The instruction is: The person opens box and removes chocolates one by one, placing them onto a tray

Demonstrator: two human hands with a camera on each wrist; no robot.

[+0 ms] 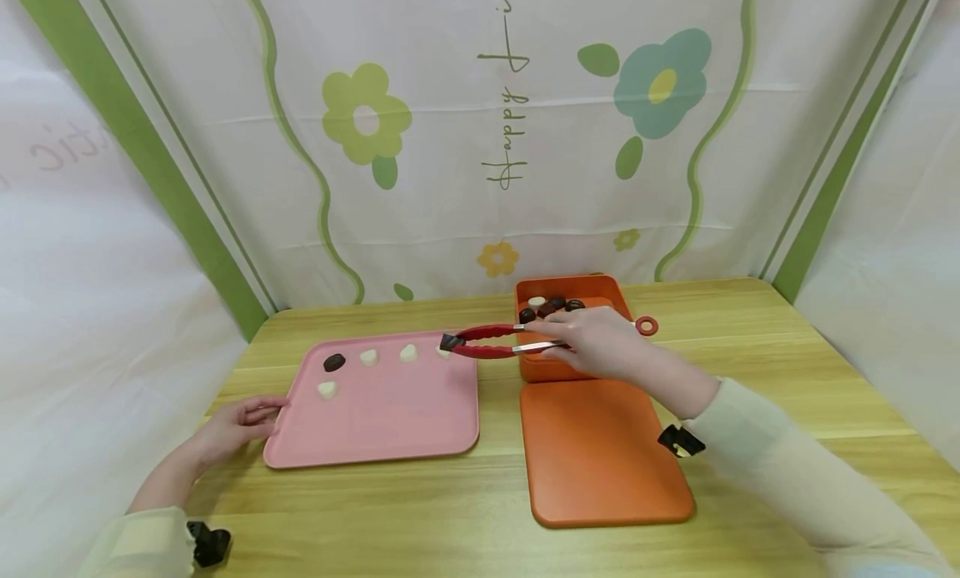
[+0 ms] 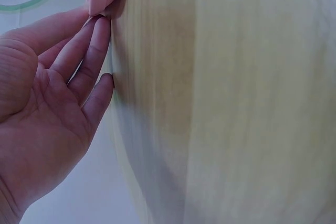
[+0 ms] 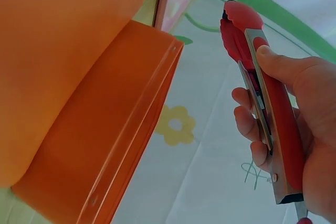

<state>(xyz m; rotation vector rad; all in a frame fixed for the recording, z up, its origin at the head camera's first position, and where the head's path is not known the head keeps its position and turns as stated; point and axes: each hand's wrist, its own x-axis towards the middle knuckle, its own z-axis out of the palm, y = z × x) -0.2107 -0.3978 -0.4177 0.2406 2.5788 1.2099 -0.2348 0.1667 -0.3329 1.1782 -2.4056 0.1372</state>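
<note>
My right hand (image 1: 600, 341) grips a pair of red-handled metal tongs (image 1: 486, 352), held above the gap between tray and box. A dark chocolate (image 1: 451, 342) sits between the tong tips, over the right rim of the pink tray (image 1: 390, 420). My left hand (image 1: 238, 428) holds the tray's left edge between thumb and fingers. On the tray lie an oval dark chocolate (image 1: 334, 362) and several white chocolates (image 1: 408, 353), one partly hidden behind the tong tips. An orange box (image 1: 558, 369) behind my right hand contains several dark chocolates (image 1: 557, 301) and a white one (image 1: 537, 302).
An orange lid (image 1: 607, 453) lies flat on the wooden table (image 1: 495, 495), in front of the box. Behind the table hangs a white cloth (image 1: 450, 211) with flower prints, and cloth walls rise on both sides.
</note>
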